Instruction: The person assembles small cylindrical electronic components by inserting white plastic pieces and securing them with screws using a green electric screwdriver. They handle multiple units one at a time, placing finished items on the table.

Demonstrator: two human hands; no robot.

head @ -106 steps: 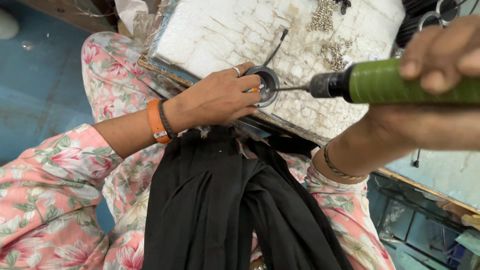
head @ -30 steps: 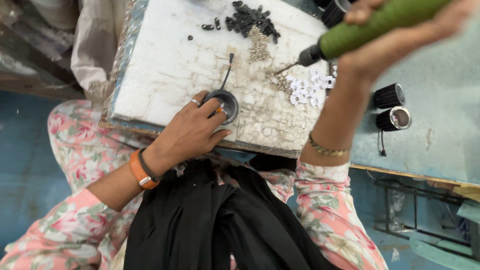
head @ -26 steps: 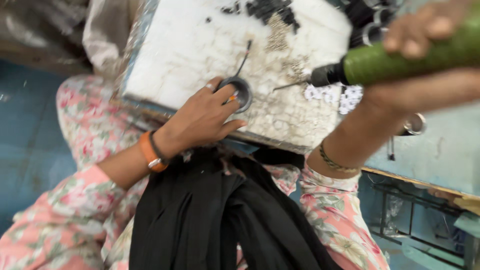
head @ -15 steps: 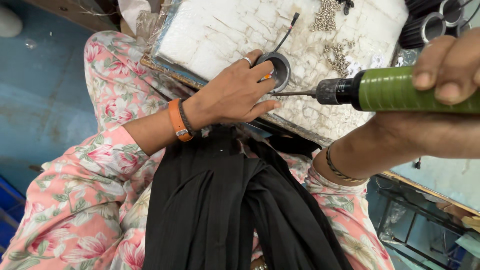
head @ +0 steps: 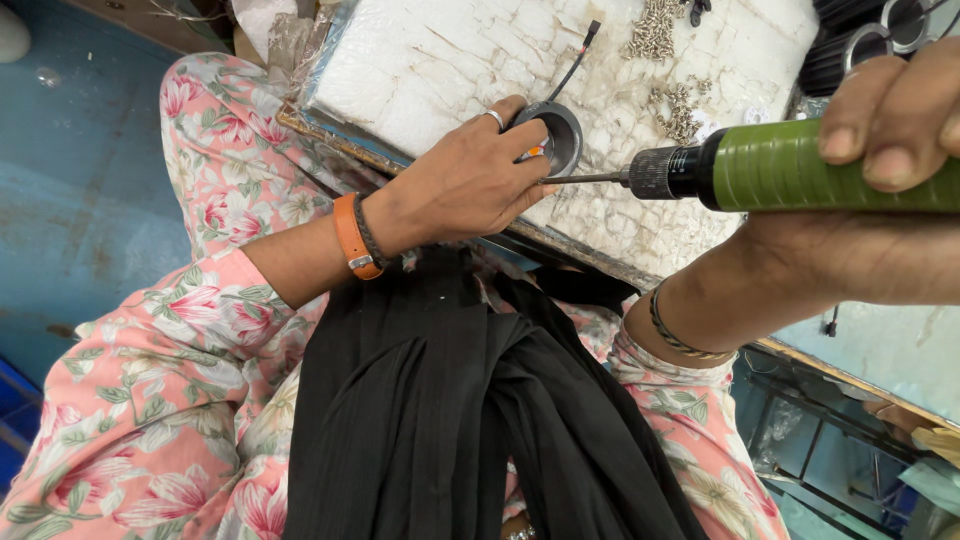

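My left hand (head: 465, 185) pins the ring (head: 553, 135) flat on the white board (head: 420, 60) at the bench edge, so it can't spin. My right hand (head: 885, 120), grip closed around the green driver (head: 800, 165), levels the bit at the ring's side.

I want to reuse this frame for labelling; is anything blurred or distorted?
Head view: left hand and metal ring sharp; right hand on the green screwdriver looms large and slightly soft at the edge; lighting even, no glare.
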